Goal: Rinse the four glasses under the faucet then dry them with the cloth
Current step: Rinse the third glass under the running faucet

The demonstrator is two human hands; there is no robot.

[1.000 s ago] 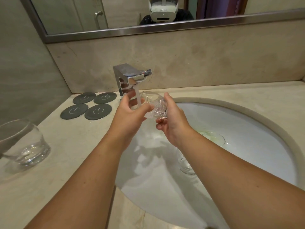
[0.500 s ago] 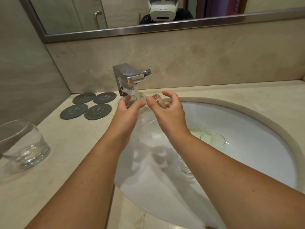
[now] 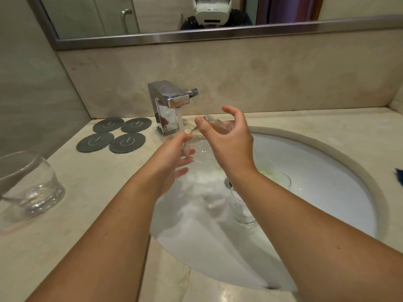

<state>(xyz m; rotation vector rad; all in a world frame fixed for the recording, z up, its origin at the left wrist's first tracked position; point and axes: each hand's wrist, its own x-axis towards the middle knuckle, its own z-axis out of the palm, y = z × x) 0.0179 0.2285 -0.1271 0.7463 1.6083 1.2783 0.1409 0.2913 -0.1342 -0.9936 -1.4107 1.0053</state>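
- Gripping the tilted glass [image 3: 201, 154] by its base, the right hand [image 3: 231, 144] held it above the sink [image 3: 327, 149].
- The left hand [image 3: 170, 158] pinched its rim between thumb and fingers.
- Water from the faucet [image 3: 170, 99] fell at that rim.
- Two basin glasses [image 3: 242, 212] sat in the sink.
- A counter glass [image 3: 28, 186] stood at far left.

Clear glass [image 3: 201, 152] tilted under running faucet [image 3: 172, 99], 2 glasses [image 3: 242, 212] in sink [image 3: 327, 171], 1 glass [image 3: 32, 184] upright on counter [image 3: 87, 210]
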